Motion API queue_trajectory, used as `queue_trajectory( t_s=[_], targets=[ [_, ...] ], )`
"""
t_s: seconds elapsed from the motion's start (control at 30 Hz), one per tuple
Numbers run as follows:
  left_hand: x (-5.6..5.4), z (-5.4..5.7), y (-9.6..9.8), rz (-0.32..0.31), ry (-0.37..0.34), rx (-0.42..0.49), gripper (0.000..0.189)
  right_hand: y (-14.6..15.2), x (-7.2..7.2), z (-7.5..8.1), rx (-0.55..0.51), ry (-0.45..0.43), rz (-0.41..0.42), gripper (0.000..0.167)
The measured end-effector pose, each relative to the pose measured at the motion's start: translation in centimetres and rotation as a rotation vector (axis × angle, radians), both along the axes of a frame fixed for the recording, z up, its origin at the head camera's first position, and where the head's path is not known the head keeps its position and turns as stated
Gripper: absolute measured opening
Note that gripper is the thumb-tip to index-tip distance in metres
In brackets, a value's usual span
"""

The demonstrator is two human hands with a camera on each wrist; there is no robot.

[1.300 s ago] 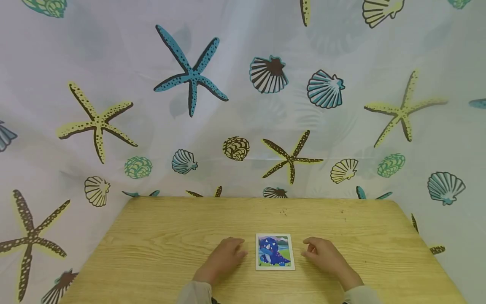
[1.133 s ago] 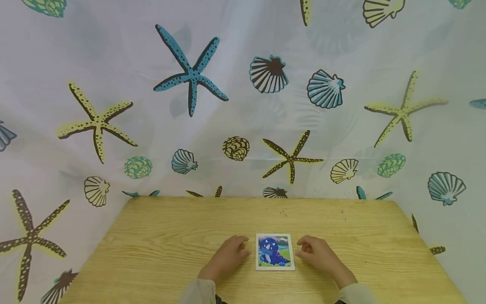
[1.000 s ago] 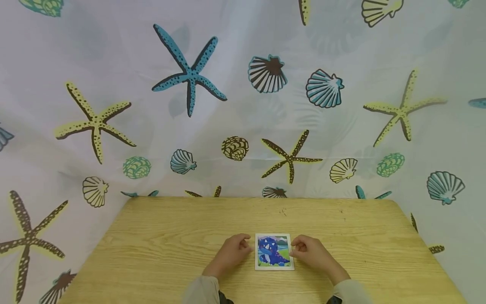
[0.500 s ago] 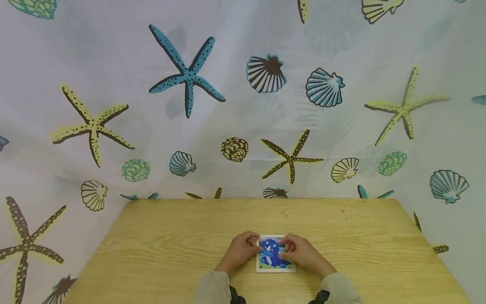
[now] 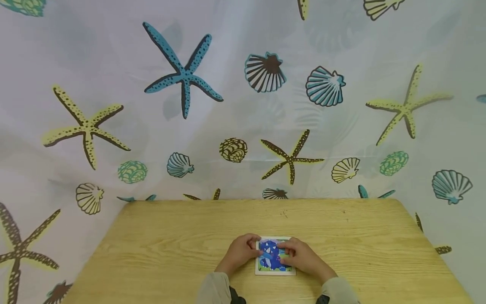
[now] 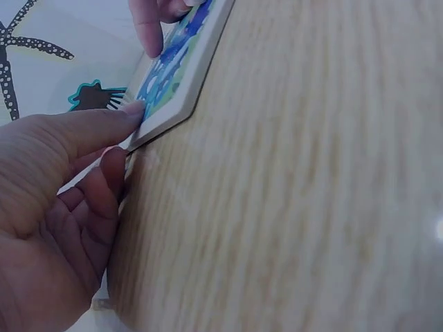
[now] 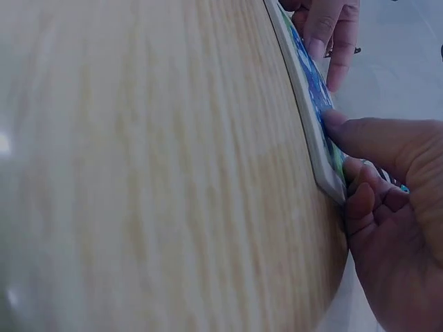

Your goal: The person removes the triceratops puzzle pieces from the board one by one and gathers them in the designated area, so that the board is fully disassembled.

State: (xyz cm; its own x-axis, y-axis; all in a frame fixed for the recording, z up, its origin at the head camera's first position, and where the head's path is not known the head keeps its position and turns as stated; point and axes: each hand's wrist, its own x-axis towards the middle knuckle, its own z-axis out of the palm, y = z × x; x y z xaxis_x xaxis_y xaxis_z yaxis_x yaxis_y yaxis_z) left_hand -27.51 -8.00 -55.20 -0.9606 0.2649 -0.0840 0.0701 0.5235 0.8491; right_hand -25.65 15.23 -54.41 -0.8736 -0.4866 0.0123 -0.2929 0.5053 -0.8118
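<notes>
A small square picture board (image 5: 270, 267) with a white frame lies flat on the wooden table, showing a blue horned dinosaur on green ground. My left hand (image 5: 240, 252) grips its left edge, thumb on the face. The left wrist view has the left thumb (image 6: 111, 128) on the board's corner, other fingers curled at the edge. From the right, my right hand (image 5: 301, 255) reaches over the board with index finger and thumb on the picture, covering its right part. In the right wrist view the right thumb (image 7: 367, 135) lies on the picture; whether it pinches a piece, I cannot tell.
The wooden table (image 5: 171, 236) stretches out around the board, with small dark marks near its back edge. Behind and at both sides hangs a pale curtain (image 5: 212, 126) printed with starfish and shells. Dark bands and beige sleeves (image 5: 214, 287) cover the wrists.
Both hands have come inward from either side of the board. The left has taken hold of its left edge, and the right fingers have moved onto the picture. The head view has shifted slightly.
</notes>
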Motion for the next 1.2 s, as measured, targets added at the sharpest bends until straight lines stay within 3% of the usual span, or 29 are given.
queue_trajectory(
  t_s=[0.13, 0.4, 0.7, 1.0, 1.2],
  targets=[
    [0.37, 0.27, 0.05, 0.004, -0.013, 0.000, 0.036, 0.14, 0.26, 0.16, 0.018, 0.001, 0.017, 0.043],
    [0.49, 0.12, 0.50, 0.021, 0.050, -0.014, 0.031, 0.41, 0.52, 0.77, 0.036, -0.026, 0.029, 0.045],
    [0.58, 0.33, 0.34, -0.019, 0.012, 0.016, 0.036, 0.42, 0.43, 0.80, 0.048, -0.028, 0.034, 0.045],
    [0.71, 0.46, 0.48, -0.024, 0.078, -0.091, 0.034, 0.25, 0.34, 0.39, 0.027, -0.050, 0.016, 0.046],
    [0.76, 0.33, 0.91, 0.057, 0.082, -0.164, 0.037, -0.02, 0.33, 0.17, 0.030, -0.048, 0.006, 0.045]
  ],
)
